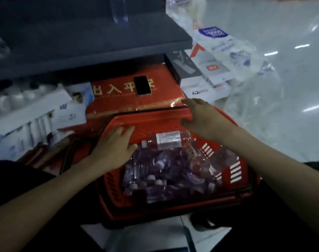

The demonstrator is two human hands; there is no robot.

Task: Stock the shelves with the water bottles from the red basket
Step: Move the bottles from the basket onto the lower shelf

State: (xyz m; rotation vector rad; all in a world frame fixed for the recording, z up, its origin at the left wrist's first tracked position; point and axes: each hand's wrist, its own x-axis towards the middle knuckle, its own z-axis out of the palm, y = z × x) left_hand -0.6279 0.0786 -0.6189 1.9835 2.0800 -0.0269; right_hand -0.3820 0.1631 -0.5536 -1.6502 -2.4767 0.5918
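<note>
A red plastic basket (151, 124) stands on the floor in front of me, filled with several clear water bottles (166, 140) lying in a heap. My left hand (115, 148) hovers over the basket's left far corner, fingers spread and relaxed, holding nothing. My right hand (202, 117) rests over the basket's far right rim with loose fingers, also holding nothing. A dark grey shelf (82, 51) juts out above and behind the basket. One clear bottle (119, 10) stands blurred on the shelf at the top.
A red mat with gold characters (115, 99) lies behind the basket under the shelf, with a black phone (142, 85) on it. White boxes and packets (213, 70) crowd the floor at right and left (37, 113). Glossy floor extends to the right.
</note>
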